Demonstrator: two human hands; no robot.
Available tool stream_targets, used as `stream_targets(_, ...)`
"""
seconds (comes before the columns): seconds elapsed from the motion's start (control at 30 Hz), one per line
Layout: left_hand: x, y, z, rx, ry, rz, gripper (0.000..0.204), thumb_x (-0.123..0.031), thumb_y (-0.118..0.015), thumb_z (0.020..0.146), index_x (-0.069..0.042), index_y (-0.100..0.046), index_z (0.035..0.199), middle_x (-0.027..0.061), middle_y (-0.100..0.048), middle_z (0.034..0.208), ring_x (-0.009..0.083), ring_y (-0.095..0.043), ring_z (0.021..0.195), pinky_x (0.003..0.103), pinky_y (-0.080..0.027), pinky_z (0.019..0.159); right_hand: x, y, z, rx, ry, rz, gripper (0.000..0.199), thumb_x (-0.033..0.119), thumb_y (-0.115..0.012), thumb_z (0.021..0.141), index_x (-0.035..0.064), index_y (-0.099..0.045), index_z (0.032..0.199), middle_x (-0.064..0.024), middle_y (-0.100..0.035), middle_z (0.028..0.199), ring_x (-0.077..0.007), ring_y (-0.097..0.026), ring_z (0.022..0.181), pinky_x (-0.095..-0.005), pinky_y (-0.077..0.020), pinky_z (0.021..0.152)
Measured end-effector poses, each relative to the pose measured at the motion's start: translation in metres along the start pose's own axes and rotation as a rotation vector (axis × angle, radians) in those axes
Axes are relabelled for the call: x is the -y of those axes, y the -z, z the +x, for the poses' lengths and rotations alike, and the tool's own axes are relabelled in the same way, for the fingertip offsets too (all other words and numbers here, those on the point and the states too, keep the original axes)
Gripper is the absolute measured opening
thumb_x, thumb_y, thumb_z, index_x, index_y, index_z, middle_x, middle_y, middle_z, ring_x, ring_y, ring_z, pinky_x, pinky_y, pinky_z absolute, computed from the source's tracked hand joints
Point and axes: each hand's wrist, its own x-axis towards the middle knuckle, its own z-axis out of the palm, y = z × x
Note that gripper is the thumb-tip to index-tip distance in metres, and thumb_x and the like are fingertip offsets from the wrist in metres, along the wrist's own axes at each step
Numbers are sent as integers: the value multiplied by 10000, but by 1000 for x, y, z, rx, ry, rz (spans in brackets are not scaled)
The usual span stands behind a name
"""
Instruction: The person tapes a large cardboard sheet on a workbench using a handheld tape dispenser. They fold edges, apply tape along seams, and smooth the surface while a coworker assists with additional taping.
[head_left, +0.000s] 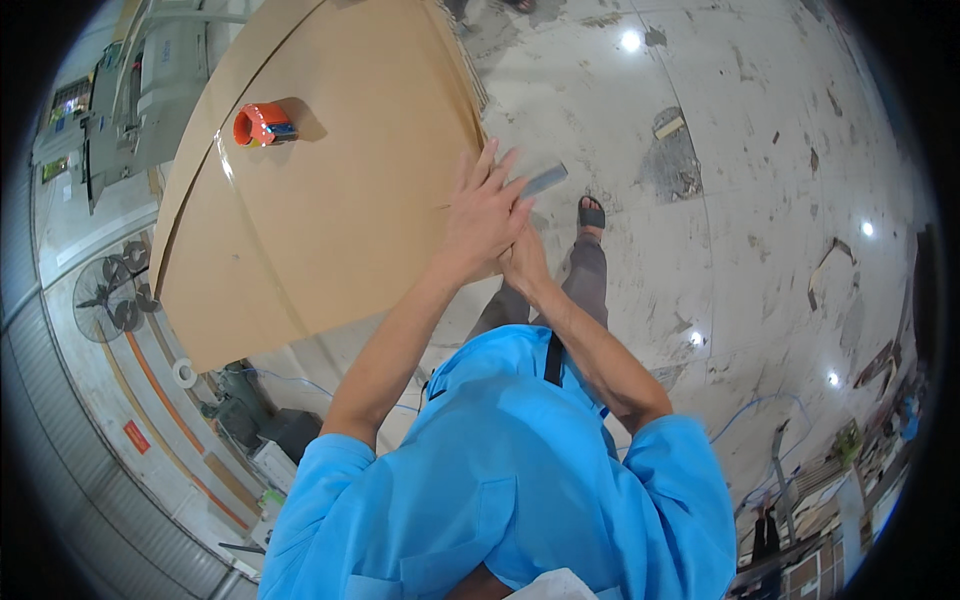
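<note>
While both hands meet beside the cardboard sheets [330,200], left hand [485,215] spread wide, right hand [525,262] gripping a grey blade-like tool [545,181]; keep fingers behind its edge.

Big flat brown cardboard stack [330,190] upper left; small red sign [137,436] lower left.

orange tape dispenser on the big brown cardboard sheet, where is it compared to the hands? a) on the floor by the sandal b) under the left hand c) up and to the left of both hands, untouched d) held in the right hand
c: the orange tape dispenser lies on the brown cardboard sheet, apart from the left hand and the right hand, which meet near a small grey flat object.
</note>
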Motion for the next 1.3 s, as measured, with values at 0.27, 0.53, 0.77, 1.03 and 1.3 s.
stream_targets(0.27,22,-9,-24,58,61,-43,511,-347,-507,1014,-103,-543,1461,75,-369,1629,360,-198,1551,605,-98,1246,16,8,1,11,-37,-27,833,303,-546,983,-58,-98,1585,-316,-319,1581,-443,-502,1350,-486,-494,1032)
stream_targets(0.53,28,-9,-28,72,23,-15,597,-369,-527,986,-86,-478,1510,87,-364,1630,364,-190,1554,595,-113,1247,2,25,-8,189,274,52,1139,184,-795,810,-65,-3,1590,-325,-83,1648,-478,-106,1540,-471,-215,1249)
stream_targets(0.77,24,-12,-32,59,67,58,583,-334,-526,978,-86,-484,1504,84,-359,1634,361,-190,1557,587,-104,1251,-2,19,-13,143,278,197,1076,148,-775,835,-71,-47,1597,-305,-81,1664,-452,-91,1555,-459,-194,1257)
stream_targets(1.03,24,-14,-34,48,84,-14,555,-266,-531,943,-103,-525,1473,92,-391,1614,378,-191,1557,597,-82,1248,-62,54,111,155,-419,1088,609,457,-329,1102,-51,-532,1371,-230,-612,1337,-319,-583,1261,-453,-476,1060)
stream_targets(1.3,26,-17,-34,26,88,-34,545,-229,-562,901,-125,-573,1436,82,-442,1582,376,-226,1548,584,-75,1252,-30,-30,243,470,-414,1188,523,460,-566,1025,47,-592,1345,-118,-652,1277,-191,-633,1130,-344,-535,958)
